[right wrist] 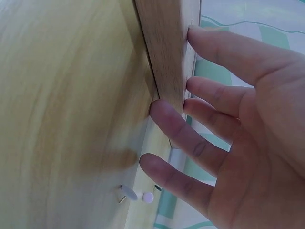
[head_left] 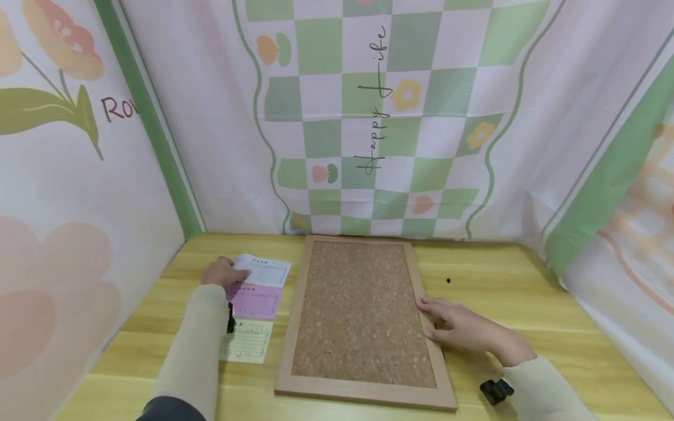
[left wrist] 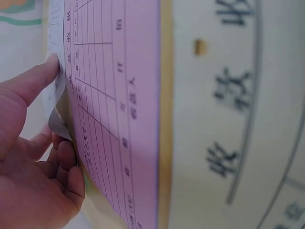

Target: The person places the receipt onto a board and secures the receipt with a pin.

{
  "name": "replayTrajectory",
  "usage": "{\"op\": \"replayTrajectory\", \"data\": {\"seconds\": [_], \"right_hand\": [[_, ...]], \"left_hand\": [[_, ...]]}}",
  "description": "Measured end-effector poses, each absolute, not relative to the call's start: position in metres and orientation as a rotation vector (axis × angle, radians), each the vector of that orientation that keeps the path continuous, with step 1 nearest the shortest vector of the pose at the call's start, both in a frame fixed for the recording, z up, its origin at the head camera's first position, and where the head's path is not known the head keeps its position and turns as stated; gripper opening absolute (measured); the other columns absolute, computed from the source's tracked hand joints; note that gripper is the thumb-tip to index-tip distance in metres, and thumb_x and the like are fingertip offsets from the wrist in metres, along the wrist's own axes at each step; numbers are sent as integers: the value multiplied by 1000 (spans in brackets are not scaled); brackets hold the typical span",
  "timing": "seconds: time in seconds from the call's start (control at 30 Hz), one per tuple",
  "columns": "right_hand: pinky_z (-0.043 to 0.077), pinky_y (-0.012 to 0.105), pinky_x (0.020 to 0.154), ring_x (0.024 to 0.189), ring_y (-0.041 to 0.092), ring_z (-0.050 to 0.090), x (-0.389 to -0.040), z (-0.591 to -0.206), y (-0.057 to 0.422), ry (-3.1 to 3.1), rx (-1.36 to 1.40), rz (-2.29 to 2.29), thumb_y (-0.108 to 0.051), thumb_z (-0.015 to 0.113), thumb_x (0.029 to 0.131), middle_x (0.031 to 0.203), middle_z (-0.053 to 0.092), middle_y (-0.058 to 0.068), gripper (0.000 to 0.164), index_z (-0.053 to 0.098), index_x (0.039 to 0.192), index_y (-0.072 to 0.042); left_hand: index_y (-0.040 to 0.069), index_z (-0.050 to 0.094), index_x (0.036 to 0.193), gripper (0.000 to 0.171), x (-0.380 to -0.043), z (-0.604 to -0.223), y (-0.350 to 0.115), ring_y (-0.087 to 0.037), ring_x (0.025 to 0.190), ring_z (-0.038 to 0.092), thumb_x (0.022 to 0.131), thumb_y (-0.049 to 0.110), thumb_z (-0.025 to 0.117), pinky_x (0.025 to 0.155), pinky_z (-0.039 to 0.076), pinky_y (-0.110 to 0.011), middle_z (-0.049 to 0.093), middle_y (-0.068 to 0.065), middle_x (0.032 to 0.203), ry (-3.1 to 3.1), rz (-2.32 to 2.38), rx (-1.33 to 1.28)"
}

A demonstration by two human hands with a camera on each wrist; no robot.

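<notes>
My left hand (head_left: 217, 272) pinches the left edge of a white printed slip (head_left: 267, 272), thumb on top and fingers beneath. The edge of the slip curls up at those fingers in the left wrist view. Below it lie a pink slip (head_left: 258, 302) and a pale yellow slip (head_left: 250, 342), both printed with ruled tables. To their right is a cork board (head_left: 363, 316) in a wooden frame, flat on the table. My right hand (head_left: 463, 327) touches the right side of that frame with extended fingertips, and its fingers are spread in the right wrist view.
On the wooden table (head_left: 516, 280), a small black object (head_left: 448, 280) lies right of the board. Thumbtacks show past the fingers in the right wrist view, including a white one (right wrist: 128, 192) and a pink one (right wrist: 148, 197). A patterned curtain (head_left: 363, 134) hangs behind the table.
</notes>
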State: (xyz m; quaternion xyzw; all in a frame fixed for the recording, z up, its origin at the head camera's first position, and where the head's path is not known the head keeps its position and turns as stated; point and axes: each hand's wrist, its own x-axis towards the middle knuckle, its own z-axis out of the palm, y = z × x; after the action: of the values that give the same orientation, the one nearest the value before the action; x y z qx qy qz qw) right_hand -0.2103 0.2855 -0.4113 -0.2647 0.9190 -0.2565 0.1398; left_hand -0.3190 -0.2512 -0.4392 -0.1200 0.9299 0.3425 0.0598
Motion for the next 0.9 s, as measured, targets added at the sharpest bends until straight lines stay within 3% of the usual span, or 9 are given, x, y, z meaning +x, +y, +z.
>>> {"op": "replayTrajectory", "data": {"seconds": [0.2,0.5,0.7,0.9], "right_hand": [[7,79,101,116,39,59,-211,-412,286,2641,-767,-763,-32,65,99,151,35,31,67,41,148,6],[8,80,99,115,38,59,-213,-414,288,2632,-788,-771,-33,65,98,150,36,32,68,41,147,7],[8,80,99,114,38,60,-212,-413,288,2626,-793,-772,-33,65,98,150,36,32,68,41,147,8],[8,81,99,113,37,61,-212,-412,287,2628,-802,-780,-34,65,99,150,35,32,68,41,148,7]], "left_hand": [[-5,56,133,56,-325,-444,-252,-26,82,68,92,30,72,69,54,-35,69,-21,111,2749,1120,-361],[-5,59,130,49,-325,-442,-248,-25,77,67,92,24,72,62,54,-33,69,-19,103,2758,1141,-345],[-4,49,130,44,-324,-440,-245,-29,78,69,94,12,69,63,58,-37,65,-24,109,2572,1417,-405],[-3,28,145,73,-323,-438,-246,-33,82,68,89,6,73,65,58,-38,49,-34,130,2555,1496,-418]]}}
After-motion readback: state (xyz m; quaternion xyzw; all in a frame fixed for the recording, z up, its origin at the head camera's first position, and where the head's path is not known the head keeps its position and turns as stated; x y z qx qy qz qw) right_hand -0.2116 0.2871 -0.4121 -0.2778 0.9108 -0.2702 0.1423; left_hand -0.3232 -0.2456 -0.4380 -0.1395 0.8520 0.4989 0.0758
